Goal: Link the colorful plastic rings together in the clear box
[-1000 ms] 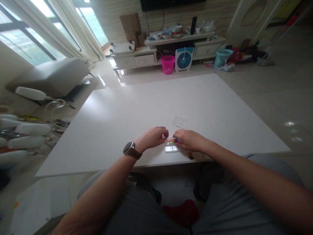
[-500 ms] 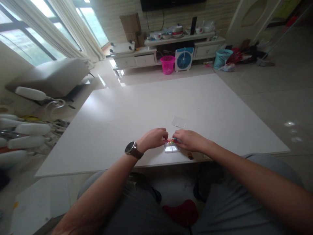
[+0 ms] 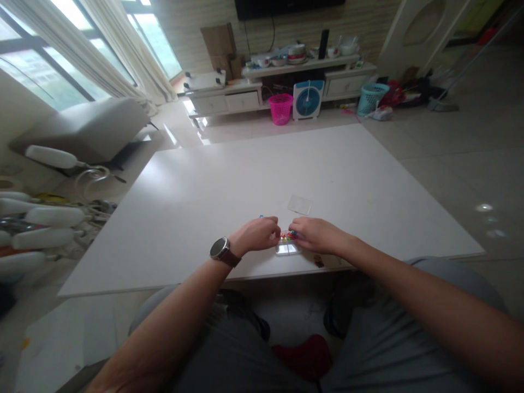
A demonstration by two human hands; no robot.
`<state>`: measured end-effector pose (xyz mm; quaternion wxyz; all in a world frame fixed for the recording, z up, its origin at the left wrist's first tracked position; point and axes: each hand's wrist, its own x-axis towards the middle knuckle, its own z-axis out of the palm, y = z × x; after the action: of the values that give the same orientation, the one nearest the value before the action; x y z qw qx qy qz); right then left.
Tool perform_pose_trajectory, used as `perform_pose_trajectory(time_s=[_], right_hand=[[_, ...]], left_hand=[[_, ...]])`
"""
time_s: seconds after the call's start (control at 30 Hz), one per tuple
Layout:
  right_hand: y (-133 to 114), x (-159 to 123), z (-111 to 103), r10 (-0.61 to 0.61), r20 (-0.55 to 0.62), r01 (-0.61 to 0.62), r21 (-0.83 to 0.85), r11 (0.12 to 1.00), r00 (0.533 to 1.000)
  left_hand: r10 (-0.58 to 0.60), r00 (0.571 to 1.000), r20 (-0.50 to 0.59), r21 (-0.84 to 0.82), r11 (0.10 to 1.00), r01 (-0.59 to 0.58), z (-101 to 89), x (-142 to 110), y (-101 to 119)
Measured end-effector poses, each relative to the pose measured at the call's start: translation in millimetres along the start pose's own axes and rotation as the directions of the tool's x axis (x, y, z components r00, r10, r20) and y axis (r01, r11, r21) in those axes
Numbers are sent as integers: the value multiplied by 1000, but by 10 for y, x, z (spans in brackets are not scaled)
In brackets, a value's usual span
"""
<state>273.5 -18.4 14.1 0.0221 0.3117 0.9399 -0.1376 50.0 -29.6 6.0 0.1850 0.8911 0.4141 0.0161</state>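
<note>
A small clear compartment box (image 3: 287, 249) lies near the front edge of the white table (image 3: 229, 185), with tiny coloured beads (image 3: 287, 236) at its far end. My left hand (image 3: 257, 234), with a watch on its wrist, is curled at the box's left side, fingertips pinched by the beads. From the right, my right hand (image 3: 314, 234) reaches in with its fingers pinched at the same beads. What each pinch holds is too small to make out. The box's clear lid (image 3: 299, 204) lies flat just beyond the hands.
A small dark object (image 3: 318, 262) lies at the table's front edge under my right wrist. Beyond the table stand a pink basket (image 3: 280, 107), a blue fan (image 3: 308, 99), a teal basket (image 3: 371, 97) and a low white cabinet (image 3: 229, 98). A grey chair (image 3: 82, 128) stands at the left.
Both hands stay pinched at the beads; my left hand has shifted slightly down and closer to the box. A tiny blue speck now shows just above its knuckles.
</note>
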Motion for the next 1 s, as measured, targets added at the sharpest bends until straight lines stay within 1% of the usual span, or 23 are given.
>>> perform_pose_trajectory(time_s=[0.13, 0.2, 0.27, 0.33, 0.4, 0.5, 0.57, 0.67, 0.8, 0.9, 1.0], right_hand=[[5, 7, 10, 9, 13, -9, 0, 1000, 1000], [5, 10, 10, 10, 12, -10, -2, 1000, 1000], [4, 8, 10, 5, 8, -5, -5, 1000, 1000], [6, 4, 13, 7, 6, -7, -6, 1000, 1000], [11, 1, 19, 13, 8, -12, -4, 1000, 1000], [20, 3, 33, 14, 14, -14, 0, 1000, 1000], [24, 8, 39, 13, 16, -13, -2, 1000, 1000], [22, 11, 41, 18, 14, -18, -10, 1000, 1000], [14, 4, 35, 11, 8, -11, -7, 1000, 1000], [6, 2, 33, 10, 6, -10, -5, 1000, 1000], [0, 7, 31, 17, 12, -17, -2, 1000, 1000]], left_hand=[[9, 1000, -6, -8, 1000, -9, -8, 19, -4], [26, 1000, -6, -32, 999, -27, -35, 30, -17], [20, 1000, -19, -49, 999, -21, -72, 34, -58], [-29, 998, -54, -43, 999, 26, -108, 26, -134], [-106, 989, -107, -18, 994, 105, -131, 4, -239], [-216, 957, -192, 6, 975, 221, -122, -38, -399], [-251, 945, -210, 2, 966, 258, -91, -57, -469], [-250, 950, -190, -5, 967, 253, -37, -54, -498], [-231, 960, -157, -3, 972, 233, -3, -16, -463], [-250, 961, -121, 9, 968, 253, -5, 3, -449], [-267, 957, -111, 34, 962, 272, -5, 4, -457]])
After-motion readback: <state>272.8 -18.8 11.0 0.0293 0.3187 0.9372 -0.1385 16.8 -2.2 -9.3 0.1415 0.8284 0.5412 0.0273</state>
